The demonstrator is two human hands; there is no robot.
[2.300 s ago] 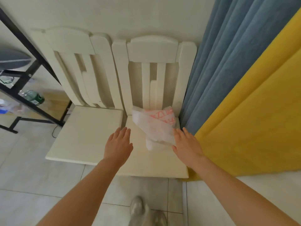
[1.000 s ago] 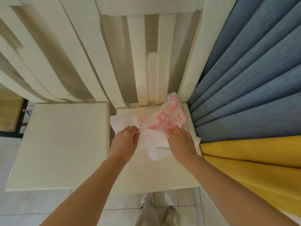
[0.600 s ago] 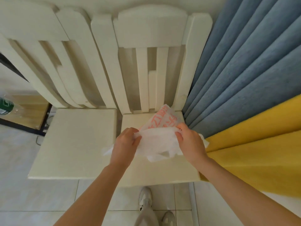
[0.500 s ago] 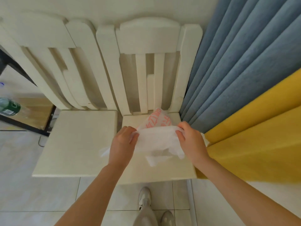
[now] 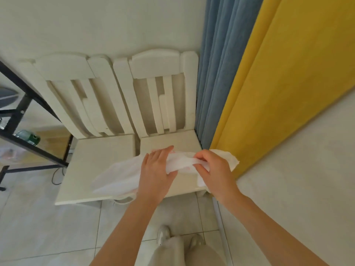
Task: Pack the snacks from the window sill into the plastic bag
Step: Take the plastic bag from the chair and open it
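A thin white plastic bag [image 5: 119, 175] with red print is stretched between my hands above the seats of two white chairs. My left hand [image 5: 156, 174] lies over the bag's middle, fingers fairly straight, thumb underneath the film. My right hand [image 5: 213, 169] pinches the bag's upper edge with curled fingers. A loose end of the bag sticks out to the right of that hand. No snacks and no window sill are in view.
Two white slatted chairs [image 5: 96, 156] stand side by side against the wall. Blue curtain [image 5: 213, 73] and yellow curtain [image 5: 278, 83] hang at right. A black metal frame [image 5: 23, 104] with a green bottle [image 5: 28, 136] is at left. My shoes [image 5: 163, 235] stand on tiled floor.
Both hands lifted the bag off the right chair's seat and pulled it out wide to the left. The camera has drawn back and tilted up.
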